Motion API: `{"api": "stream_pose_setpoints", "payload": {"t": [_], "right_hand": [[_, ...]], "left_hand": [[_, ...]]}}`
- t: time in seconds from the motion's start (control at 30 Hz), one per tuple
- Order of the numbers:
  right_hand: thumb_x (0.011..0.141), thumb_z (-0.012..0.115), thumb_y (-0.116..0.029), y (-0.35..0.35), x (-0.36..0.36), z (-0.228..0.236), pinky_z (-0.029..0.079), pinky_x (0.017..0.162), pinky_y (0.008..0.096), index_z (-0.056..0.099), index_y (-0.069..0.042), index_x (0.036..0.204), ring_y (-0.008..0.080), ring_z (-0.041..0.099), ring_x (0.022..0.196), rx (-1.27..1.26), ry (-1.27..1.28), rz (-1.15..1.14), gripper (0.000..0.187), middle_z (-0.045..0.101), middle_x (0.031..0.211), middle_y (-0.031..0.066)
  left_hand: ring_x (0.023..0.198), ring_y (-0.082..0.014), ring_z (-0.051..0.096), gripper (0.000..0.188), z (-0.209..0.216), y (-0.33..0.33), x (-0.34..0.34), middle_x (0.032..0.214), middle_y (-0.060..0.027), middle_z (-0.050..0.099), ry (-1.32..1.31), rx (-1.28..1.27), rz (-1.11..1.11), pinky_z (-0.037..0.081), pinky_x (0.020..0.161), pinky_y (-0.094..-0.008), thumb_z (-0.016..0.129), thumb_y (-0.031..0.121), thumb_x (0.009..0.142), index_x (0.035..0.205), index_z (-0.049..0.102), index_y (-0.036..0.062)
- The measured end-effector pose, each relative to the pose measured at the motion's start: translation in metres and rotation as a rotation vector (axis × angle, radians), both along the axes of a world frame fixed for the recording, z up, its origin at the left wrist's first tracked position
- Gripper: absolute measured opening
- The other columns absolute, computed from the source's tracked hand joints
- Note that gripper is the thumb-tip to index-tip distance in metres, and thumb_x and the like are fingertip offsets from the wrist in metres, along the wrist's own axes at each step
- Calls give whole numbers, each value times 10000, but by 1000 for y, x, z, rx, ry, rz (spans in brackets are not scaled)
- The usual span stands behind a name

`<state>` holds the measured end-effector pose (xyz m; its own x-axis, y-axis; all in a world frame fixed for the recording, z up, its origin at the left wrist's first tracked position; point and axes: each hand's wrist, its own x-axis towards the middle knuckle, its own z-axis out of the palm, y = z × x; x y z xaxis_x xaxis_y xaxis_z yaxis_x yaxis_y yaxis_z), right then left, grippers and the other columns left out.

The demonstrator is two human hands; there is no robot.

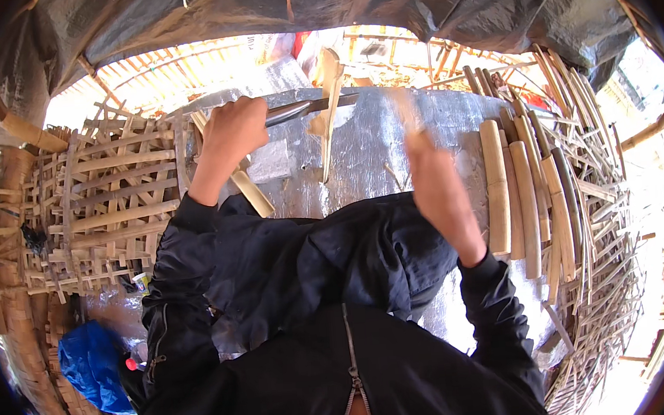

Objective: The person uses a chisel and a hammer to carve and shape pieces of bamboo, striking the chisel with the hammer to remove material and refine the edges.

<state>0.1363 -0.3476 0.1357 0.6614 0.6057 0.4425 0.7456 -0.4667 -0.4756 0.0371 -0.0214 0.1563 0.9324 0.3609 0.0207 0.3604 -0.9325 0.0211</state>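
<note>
My left hand is closed around the handle of a large knife, its dark blade pointing right. A pale piece of split bamboo crosses the blade, standing over the silvery sheet. The blade's tip shows on its far side; how deep the blade sits in it, I cannot tell. Smeared by motion, my right hand grips a short pale stick, raised to the right of the bamboo and apart from it. Below my left hand lies a flat bamboo strip.
Several cut bamboo lengths lie at right, beside a heap of thin strips. A woven bamboo lattice stands at left, with a blue bag below it. Dark plastic sheeting hangs overhead. Silvery sheet covers the ground.
</note>
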Motion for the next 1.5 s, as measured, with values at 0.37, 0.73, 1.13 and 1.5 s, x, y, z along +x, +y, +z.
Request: {"api": "stream_pose_setpoints", "payload": {"t": [0.37, 0.73, 1.13, 1.5], "right_hand": [[1079, 554, -175, 17, -13, 88, 373, 427, 432, 516, 45, 979, 377, 578, 462, 300, 157, -243, 245, 548, 588, 231], [1060, 578, -160, -1, -28, 101, 414, 531, 555, 511, 37, 1008, 520, 620, 633, 37, 125, -196, 216, 591, 670, 296], [1060, 580, -150, -9, -37, 50, 413, 560, 534, 496, 38, 976, 508, 547, 612, -102, 241, -60, 223, 540, 628, 269], [1052, 578, -158, -19, -24, -19, 471, 608, 518, 503, 44, 934, 459, 627, 654, -250, 47, 150, 246, 617, 684, 273]], "left_hand": [[1038, -428, 686, 201, -11, 5, -2, 1051, -229, 704, -10, -63, 6, 530, 911, -528, 635, 88, 815, 994, 689, 16], [984, -437, 710, 157, -6, 3, 0, 972, -242, 723, -39, -21, -51, 552, 877, -531, 636, 47, 792, 925, 692, -12], [1077, -454, 657, 242, -12, 24, -1, 1096, -252, 680, 134, -55, 40, 530, 911, -530, 649, 119, 842, 1058, 667, 10], [1046, -453, 657, 243, -22, 28, -1, 1070, -256, 679, -14, -89, 43, 526, 914, -522, 640, 107, 837, 1049, 670, -6]]}}
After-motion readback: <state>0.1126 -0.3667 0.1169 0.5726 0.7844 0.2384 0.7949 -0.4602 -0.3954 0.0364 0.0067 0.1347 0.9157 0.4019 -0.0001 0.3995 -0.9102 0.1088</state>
